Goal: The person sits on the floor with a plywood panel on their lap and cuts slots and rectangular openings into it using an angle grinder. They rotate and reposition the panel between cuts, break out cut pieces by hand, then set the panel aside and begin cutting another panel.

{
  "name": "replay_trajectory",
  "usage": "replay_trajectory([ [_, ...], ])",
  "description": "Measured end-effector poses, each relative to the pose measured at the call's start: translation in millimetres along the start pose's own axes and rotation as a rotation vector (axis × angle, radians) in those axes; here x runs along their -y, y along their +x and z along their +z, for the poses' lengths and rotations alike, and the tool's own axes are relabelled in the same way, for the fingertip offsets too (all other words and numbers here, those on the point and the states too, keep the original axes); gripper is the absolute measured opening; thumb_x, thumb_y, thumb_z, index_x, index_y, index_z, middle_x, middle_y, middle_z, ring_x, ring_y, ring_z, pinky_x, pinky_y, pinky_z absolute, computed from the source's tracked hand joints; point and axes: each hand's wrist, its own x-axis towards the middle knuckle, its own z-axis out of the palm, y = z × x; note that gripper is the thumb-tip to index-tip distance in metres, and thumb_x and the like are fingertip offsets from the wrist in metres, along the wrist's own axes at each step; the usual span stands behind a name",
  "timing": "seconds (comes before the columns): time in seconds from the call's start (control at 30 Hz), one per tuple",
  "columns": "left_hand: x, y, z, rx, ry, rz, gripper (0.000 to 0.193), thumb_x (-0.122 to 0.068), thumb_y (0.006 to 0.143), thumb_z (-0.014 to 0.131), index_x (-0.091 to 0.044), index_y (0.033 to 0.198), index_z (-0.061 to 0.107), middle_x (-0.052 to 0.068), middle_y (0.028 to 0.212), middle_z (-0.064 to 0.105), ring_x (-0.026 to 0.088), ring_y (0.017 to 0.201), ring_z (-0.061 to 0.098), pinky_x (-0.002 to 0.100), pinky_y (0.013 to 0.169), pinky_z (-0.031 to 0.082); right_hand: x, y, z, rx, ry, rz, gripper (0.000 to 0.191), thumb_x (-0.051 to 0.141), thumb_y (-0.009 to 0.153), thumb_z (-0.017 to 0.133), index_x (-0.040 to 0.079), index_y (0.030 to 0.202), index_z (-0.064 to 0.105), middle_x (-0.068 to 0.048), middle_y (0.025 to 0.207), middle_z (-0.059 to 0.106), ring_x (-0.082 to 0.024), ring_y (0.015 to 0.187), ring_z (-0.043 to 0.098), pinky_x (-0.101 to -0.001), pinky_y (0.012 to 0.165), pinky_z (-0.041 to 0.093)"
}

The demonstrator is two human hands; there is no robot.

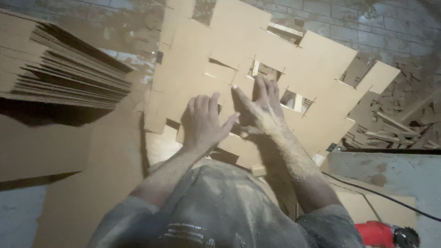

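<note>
A notched board (275, 59), a flat brown sheet cut with stepped edges and square holes, lies tilted across other cut pieces in the middle of the view, and both hands rest on top of it. The left hand (202, 121) lies palm down near the board's lower edge, fingers spread and thumb out to the right; its grip is open and flat, closing on nothing. The right hand (259, 108) lies just beside it, also flat, fingers stretched toward one of the square holes (288, 98) and thumb angled left so that it nearly meets the left thumb. Pressing flat like this looks like a way to hold the sheet steady or slide it rather than lift it. Both forearms are dusted with sawdust.

Beneath the board, more cut sheets overlap at odd angles. To the left a stack of boards (59, 69) sits in neat layers, edges facing the view. At the right, loose wood scraps (381, 128) lie heaped near a brick wall (367, 23). In the lower right corner a red power tool (383, 234) sits, with a black cable (381, 195) running past it.
</note>
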Motion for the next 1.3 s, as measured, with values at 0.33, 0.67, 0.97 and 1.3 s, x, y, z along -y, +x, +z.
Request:
replay_trajectory([
  [0.33, -1, 52, -10, -0.001, 0.027, 0.042, 0.042, -0.047, 0.079, 0.079, -0.009, 0.095, 0.076, 0.018, 0.12, 0.062, 0.032, 0.113, 0.05, 0.049, 0.095, 0.039, 17, -8, -1, -0.127, -0.294, -0.059, 0.123, 0.039, 0.066, 0.099, 0.03, 0.165, 0.027, -0.03, 0.15, 0.031, -0.044, 0.136, 0.039, -0.0602, 0.117, 0.034],
  [0.67, 8, 44, -1, 0.108, -0.007, 0.064, 0.058, -0.035, 0.075, 0.077, -0.012, 0.128, 0.071, 0.003, 0.118, 0.068, 0.025, 0.113, 0.052, 0.05, 0.091, 0.037, 40, -6, -43, 0.173, -0.291, 0.004, 0.139, 0.052, 0.051, 0.096, 0.024, 0.163, 0.019, -0.031, 0.135, 0.038, -0.046, 0.117, 0.046, -0.0644, 0.101, 0.038],
  [0.97, 64, 29, -27, -0.245, -0.629, -0.245, 0.035, -0.039, 0.093, 0.075, -0.015, 0.119, 0.068, 0.004, 0.116, 0.064, 0.021, 0.114, 0.062, 0.046, 0.1, 0.053, 67, -10, -47, 0.044, 0.019, 0.094, 0.126, 0.059, 0.059, 0.09, 0.021, 0.16, 0.024, -0.032, 0.135, 0.032, -0.048, 0.123, 0.038, -0.0671, 0.104, 0.033],
  [1.3, 169, 109, -76, -0.154, -1.076, -0.19, 0.034, -0.015, 0.093, 0.077, -0.002, 0.123, 0.069, 0.007, 0.105, 0.078, 0.012, 0.089, 0.072, 0.027, 0.076, 0.06, 64, -3, -36, -0.004, -0.03, 0.065, 0.119, 0.069, 0.06, 0.083, 0.02, 0.157, 0.033, -0.031, 0.136, 0.031, -0.05, 0.127, 0.033, -0.0687, 0.106, 0.03],
])
